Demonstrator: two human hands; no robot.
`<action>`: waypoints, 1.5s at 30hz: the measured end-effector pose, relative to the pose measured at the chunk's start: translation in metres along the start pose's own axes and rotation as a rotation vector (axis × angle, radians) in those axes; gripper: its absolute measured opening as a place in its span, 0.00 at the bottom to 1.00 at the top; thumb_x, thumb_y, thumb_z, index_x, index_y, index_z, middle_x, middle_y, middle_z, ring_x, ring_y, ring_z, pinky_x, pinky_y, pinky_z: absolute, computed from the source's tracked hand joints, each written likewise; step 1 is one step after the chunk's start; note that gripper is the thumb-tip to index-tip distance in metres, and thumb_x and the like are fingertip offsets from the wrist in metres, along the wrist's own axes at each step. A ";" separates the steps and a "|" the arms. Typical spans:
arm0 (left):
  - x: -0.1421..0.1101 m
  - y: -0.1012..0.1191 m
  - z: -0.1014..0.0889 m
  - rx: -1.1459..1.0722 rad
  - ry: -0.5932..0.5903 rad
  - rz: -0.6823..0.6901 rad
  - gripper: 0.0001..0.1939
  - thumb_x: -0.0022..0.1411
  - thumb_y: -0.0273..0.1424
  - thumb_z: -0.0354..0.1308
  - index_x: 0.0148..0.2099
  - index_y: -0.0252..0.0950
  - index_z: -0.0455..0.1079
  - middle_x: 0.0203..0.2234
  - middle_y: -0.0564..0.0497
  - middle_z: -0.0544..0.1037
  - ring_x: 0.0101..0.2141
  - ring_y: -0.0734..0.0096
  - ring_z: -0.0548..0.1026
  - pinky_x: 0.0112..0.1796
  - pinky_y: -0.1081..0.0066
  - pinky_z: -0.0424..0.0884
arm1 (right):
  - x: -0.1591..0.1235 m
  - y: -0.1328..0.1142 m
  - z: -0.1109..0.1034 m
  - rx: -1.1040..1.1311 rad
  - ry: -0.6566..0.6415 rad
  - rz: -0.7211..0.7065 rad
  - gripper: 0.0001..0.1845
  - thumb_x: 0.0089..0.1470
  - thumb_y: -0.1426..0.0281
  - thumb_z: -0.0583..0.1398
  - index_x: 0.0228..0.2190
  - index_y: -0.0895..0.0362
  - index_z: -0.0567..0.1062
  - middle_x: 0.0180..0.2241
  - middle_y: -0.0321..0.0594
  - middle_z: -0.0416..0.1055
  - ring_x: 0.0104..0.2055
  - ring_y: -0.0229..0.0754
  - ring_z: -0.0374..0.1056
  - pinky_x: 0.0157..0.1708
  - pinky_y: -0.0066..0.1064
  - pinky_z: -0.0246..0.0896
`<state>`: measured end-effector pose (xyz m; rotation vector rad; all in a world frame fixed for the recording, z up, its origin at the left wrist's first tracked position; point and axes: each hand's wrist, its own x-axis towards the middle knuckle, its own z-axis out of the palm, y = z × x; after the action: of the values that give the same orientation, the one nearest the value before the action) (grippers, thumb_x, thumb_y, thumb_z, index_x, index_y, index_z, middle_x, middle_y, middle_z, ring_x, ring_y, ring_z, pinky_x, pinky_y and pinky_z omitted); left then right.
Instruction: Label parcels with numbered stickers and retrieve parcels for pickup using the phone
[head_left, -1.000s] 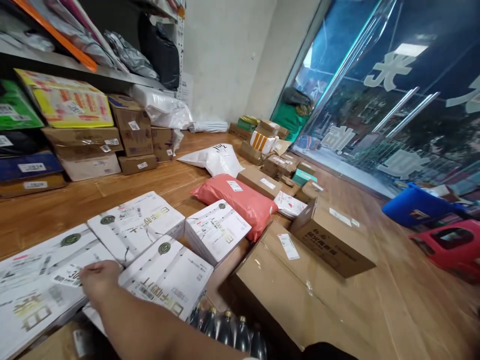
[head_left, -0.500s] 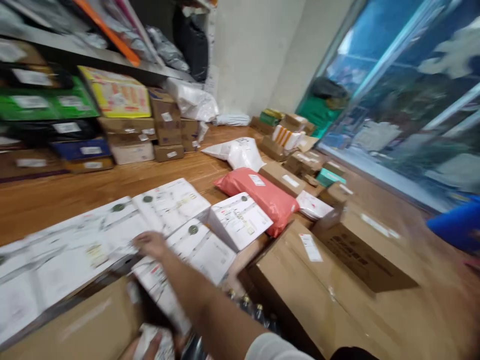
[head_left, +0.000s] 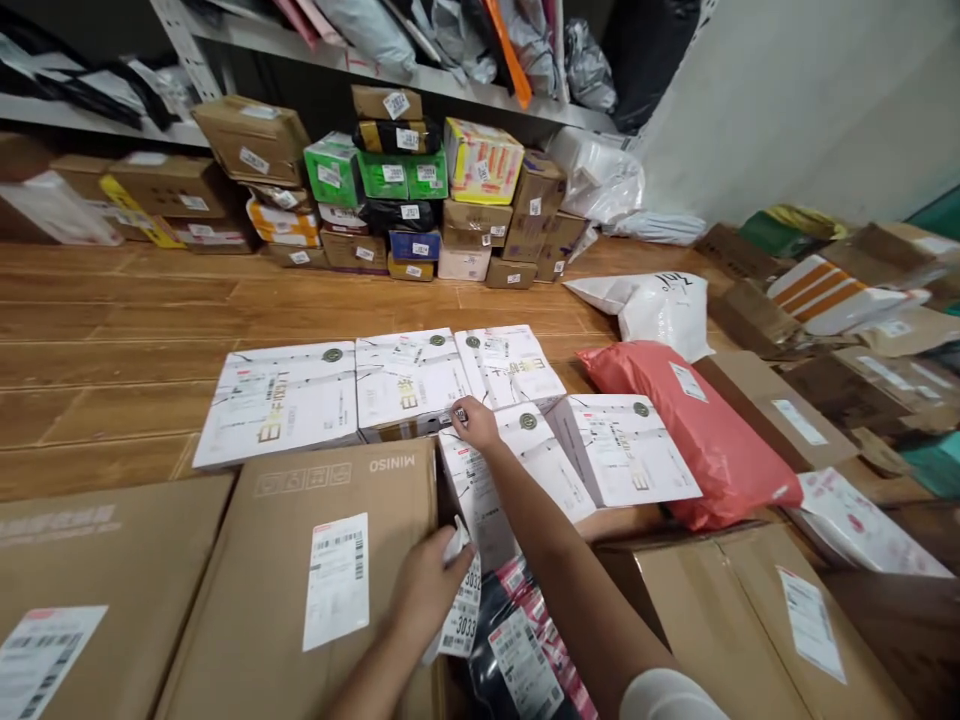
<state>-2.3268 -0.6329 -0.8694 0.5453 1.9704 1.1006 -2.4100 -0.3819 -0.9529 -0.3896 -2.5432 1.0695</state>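
My left hand (head_left: 431, 583) is closed on a strip of white number labels (head_left: 459, 610) printed 3033, beside the MINISO cardboard box (head_left: 330, 540). My right hand (head_left: 474, 424) reaches forward with fingers pinched at the edge of a white printed box (head_left: 409, 380), seemingly pressing a small label there. Under my right forearm lies another white box (head_left: 517, 470). More white boxes lie left (head_left: 281, 400) and right (head_left: 626, 450) of these. A dark pack with pink labels (head_left: 517, 640) sits below my arms.
A red poly mailer (head_left: 697, 430) and white mailer bag (head_left: 660, 305) lie to the right among brown cartons (head_left: 765, 610). Stacked parcels (head_left: 405, 200) line the wall under a metal shelf (head_left: 300, 45). Bare wooden floor (head_left: 112, 340) stretches to the left.
The view has swung left and down. My right hand moved forward onto the white box's edge; my left hand came into view holding the label strip.
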 end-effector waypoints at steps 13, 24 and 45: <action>0.000 0.000 -0.002 0.114 0.066 0.076 0.14 0.61 0.41 0.53 0.30 0.38 0.69 0.26 0.51 0.77 0.29 0.66 0.72 0.30 0.72 0.60 | 0.014 -0.015 0.036 -0.480 -0.025 0.300 0.19 0.57 0.64 0.60 0.48 0.56 0.65 0.33 0.42 0.76 0.36 0.46 0.72 0.34 0.32 0.60; -0.007 0.004 -0.006 0.123 0.096 0.099 0.13 0.59 0.41 0.54 0.28 0.37 0.67 0.22 0.52 0.74 0.26 0.67 0.70 0.27 0.72 0.56 | 0.021 -0.026 0.033 -0.474 0.042 0.410 0.28 0.41 0.49 0.68 0.36 0.56 0.71 0.34 0.49 0.76 0.40 0.52 0.71 0.39 0.37 0.61; -0.027 0.013 -0.040 -0.290 0.367 0.243 0.16 0.62 0.43 0.54 0.36 0.36 0.75 0.28 0.50 0.78 0.32 0.65 0.73 0.35 0.71 0.65 | -0.108 -0.119 -0.048 0.708 -0.546 0.261 0.21 0.44 0.53 0.68 0.31 0.58 0.75 0.20 0.32 0.68 0.21 0.32 0.61 0.23 0.25 0.54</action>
<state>-2.3434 -0.6651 -0.8344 0.4574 2.0320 1.7085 -2.3059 -0.4734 -0.8576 -0.2526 -2.3273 2.3265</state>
